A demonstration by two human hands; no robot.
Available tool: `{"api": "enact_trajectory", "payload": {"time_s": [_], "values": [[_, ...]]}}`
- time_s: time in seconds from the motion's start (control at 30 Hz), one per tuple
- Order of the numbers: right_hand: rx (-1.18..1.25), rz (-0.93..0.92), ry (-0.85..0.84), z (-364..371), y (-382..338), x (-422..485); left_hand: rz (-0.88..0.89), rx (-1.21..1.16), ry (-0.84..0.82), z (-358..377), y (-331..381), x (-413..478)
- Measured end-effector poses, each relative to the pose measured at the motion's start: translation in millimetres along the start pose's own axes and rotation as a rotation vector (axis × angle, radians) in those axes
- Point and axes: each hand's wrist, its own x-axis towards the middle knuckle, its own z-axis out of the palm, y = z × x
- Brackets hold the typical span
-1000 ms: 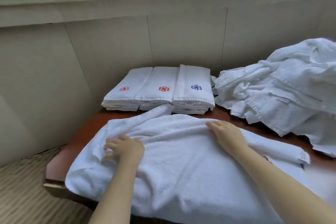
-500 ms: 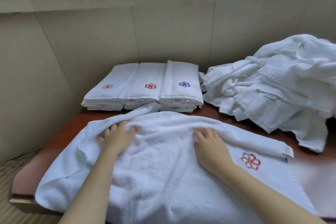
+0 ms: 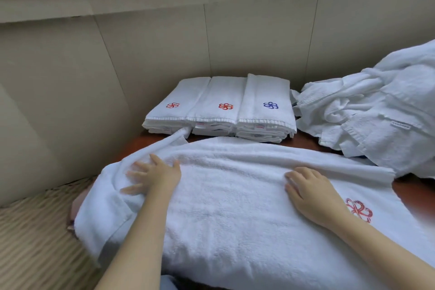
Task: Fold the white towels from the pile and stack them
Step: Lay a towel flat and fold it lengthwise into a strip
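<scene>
A large white terry-cloth towel [image 3: 235,195] lies spread lengthwise across a reddish-brown wooden table [image 3: 412,192], its left end drooping over the table's edge. Beyond the towel's far right corner sits the crumpled pile of unfolded white towels [image 3: 376,120], and beyond its far edge, just past a raised corner, three neat stacks of folded white towels [image 3: 226,96] stand side by side against the wall. On the towel's left part the left hand [image 3: 157,175] presses flat with fingers spread; toward its right part the right hand [image 3: 310,193] rests palm-down, fingers loosely extended, gripping nothing. Just right of that hand is a small red embroidered flower emblem [image 3: 359,209]. The towel looks soft, thick and limp, light enough but floppy, so it is probably best pinched at the corners or along the hemmed edge.
</scene>
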Motion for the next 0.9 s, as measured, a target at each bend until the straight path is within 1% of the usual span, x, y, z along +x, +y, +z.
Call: {"api": "enact_trajectory", "payload": {"time_s": [0.07, 0.1, 0.2, 0.23, 0.3, 0.37, 0.43, 0.47, 0.53, 0.6, 0.7, 0.77, 0.83, 0.9], "values": [[-0.011, -0.009, -0.015, 0, 0, 1, 0.085, 0.005, -0.009, 1, -2, 1], [-0.011, -0.009, -0.019, -1, 0, 2, 0.153, 0.011, 0.017, 1, -4, 1], [-0.047, -0.033, 0.002, -8, -2, 3, 0.449, 0.042, 0.189, 2, -5, 1], [-0.07, -0.046, 0.005, -12, -3, 3, 0.535, 0.024, 0.217, 3, -3, -1], [-0.068, -0.029, -0.023, -19, -6, 4, 0.638, -0.03, 0.205, 5, 5, -9], [-0.09, 0.044, -0.077, -24, -8, 8, 0.67, -0.019, 0.196, 7, 17, -17], [-0.093, 0.105, -0.12, -28, -5, 13, 0.651, 0.086, 0.246, 5, 29, -20], [-0.044, 0.138, -0.124, -29, -1, 15, 0.625, 0.143, 0.249, 4, 33, -20], [0.032, 0.212, -0.067, -33, 10, 20, 0.589, 0.226, 0.186, 5, 40, -21], [0.021, 0.246, -0.036, -36, 26, 24, 0.581, 0.275, 0.132, 10, 44, -23], [0.105, 0.256, -0.174, -36, 46, 27, 0.603, 0.19, 0.188, 10, 46, -21], [0.151, 0.288, -0.224, -36, 54, 27, 0.681, 0.124, 0.192, 9, 42, -11], [0.138, 0.279, -0.256, -40, 60, 27, 0.73, 0.1, 0.067, 9, 36, -3], [0.115, 0.262, -0.322, -47, 63, 25, 0.71, 0.075, -0.055, 6, 32, 1]]}}
